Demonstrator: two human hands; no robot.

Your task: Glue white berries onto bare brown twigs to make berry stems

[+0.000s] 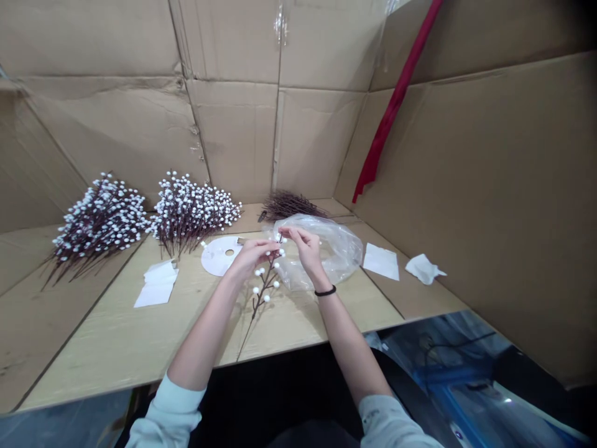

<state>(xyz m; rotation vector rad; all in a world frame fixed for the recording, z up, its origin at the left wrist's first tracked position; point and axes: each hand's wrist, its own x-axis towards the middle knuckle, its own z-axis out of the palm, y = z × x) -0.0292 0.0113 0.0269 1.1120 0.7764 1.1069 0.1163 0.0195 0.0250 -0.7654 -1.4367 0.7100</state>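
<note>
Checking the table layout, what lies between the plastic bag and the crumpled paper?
In the head view, a white sheet lies between the bag and the crumpled paper.

1 head view, from above, forward and down, near the hands (308, 250) and the table (140, 336)

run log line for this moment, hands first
left hand: holding berry stem | right hand: at its upper end | near: plastic bag, white disc
</note>
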